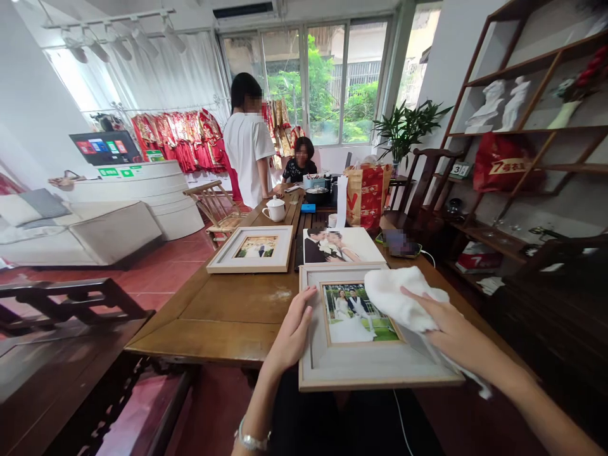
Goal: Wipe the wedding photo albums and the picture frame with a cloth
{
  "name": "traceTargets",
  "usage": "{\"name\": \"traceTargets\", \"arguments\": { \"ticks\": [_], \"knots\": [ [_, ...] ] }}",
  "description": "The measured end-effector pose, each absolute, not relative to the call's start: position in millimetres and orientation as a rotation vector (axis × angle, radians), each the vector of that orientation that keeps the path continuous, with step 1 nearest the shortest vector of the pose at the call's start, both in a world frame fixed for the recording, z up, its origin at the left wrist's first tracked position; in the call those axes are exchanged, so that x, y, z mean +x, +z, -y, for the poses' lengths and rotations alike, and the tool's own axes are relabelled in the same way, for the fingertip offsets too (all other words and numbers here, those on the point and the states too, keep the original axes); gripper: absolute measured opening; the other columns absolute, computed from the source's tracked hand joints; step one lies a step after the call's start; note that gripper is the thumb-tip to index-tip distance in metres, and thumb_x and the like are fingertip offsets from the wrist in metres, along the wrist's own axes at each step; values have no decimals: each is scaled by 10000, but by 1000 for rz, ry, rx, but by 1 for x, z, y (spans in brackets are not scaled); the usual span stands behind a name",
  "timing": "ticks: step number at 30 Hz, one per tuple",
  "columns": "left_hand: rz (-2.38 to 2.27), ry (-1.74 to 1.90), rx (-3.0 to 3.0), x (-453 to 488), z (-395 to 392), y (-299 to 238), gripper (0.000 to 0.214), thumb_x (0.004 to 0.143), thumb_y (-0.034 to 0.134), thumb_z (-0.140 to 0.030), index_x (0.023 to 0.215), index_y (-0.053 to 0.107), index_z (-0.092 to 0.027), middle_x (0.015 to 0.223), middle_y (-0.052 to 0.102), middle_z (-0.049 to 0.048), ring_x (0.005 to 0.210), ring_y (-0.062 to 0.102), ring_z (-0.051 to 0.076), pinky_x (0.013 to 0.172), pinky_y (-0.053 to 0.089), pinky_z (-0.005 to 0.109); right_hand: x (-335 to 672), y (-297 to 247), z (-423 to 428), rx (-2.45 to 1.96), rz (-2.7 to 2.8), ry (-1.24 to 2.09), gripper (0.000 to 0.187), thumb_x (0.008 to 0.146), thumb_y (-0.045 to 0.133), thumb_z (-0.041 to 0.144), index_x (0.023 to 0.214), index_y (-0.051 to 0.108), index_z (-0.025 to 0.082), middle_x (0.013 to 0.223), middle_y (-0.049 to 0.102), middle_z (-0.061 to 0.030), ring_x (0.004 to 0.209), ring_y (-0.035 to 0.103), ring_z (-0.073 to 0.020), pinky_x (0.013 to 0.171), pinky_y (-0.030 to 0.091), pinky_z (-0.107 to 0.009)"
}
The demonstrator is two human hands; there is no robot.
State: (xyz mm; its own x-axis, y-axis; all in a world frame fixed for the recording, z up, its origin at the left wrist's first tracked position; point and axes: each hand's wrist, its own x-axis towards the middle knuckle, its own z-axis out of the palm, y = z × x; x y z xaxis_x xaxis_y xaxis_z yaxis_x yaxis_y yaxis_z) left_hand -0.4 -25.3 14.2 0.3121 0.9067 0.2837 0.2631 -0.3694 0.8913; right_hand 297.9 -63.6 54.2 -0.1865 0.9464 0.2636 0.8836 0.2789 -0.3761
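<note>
A white-framed wedding photo point(361, 361) lies flat at the near edge of the long wooden table point(228, 310), partly overhanging it. My left hand point(293, 329) rests along the frame's left edge with fingers curled around it. My right hand point(451, 329) presses a white cloth point(399, 297) onto the frame's upper right part, over the glass. Behind it lie an unframed photo print point(339, 246) and a second white-framed photo point(251, 249).
A white teapot point(275, 209), a blue box point(308, 208), a red-and-tan bag point(368, 193) and a phone on a cable point(401, 244) sit farther up the table. Two people are at the far end. A wooden shelf unit point(536, 133) stands right, a dark bench point(71, 342) left.
</note>
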Motion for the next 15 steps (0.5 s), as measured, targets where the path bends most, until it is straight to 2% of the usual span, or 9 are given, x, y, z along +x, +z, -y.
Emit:
{"name": "traceTargets", "arguments": {
  "ticks": [2,4,9,12,15],
  "knots": [
    [-1048,1083,1812,0,26,14,440,951,301,-392,1340,404,-215,1483,325,62,1396,228,185,1168,115,364,267,55,56,-1626,2193,262,672,643,420,81,1310,494,81,1370,462,-145,1312,347,-294,1089,246,-511],
    [-1067,1099,1789,1,26,14,464,952,281,-419,1353,386,-212,1513,268,58,1411,187,186,1171,92,369,236,56,54,-1511,2291,386,719,609,407,42,1324,472,83,1391,437,-146,1337,306,-272,1109,174,-519],
    [-1095,1126,1720,0,25,13,517,947,243,-467,1383,339,-206,1535,204,64,1425,129,187,1170,61,384,186,74,66,-1162,2494,638,837,539,401,-2,1363,429,140,1429,408,-92,1380,200,-239,1124,103,-511],
    [-1114,1158,1656,-1,22,11,515,947,248,-457,1376,350,-191,1518,244,87,1415,175,194,1167,89,381,196,89,86,-1060,2561,826,764,601,436,7,1342,473,188,1416,435,-56,1362,260,-244,1126,165,-454],
    [-1096,1207,1630,-2,18,6,496,914,406,-412,1359,367,-196,1511,260,92,1406,207,212,1162,124,367,237,89,119,-1171,2391,959,543,746,525,111,1256,567,296,1314,557,-6,1258,443,-257,1050,349,-383]
  ]
}}
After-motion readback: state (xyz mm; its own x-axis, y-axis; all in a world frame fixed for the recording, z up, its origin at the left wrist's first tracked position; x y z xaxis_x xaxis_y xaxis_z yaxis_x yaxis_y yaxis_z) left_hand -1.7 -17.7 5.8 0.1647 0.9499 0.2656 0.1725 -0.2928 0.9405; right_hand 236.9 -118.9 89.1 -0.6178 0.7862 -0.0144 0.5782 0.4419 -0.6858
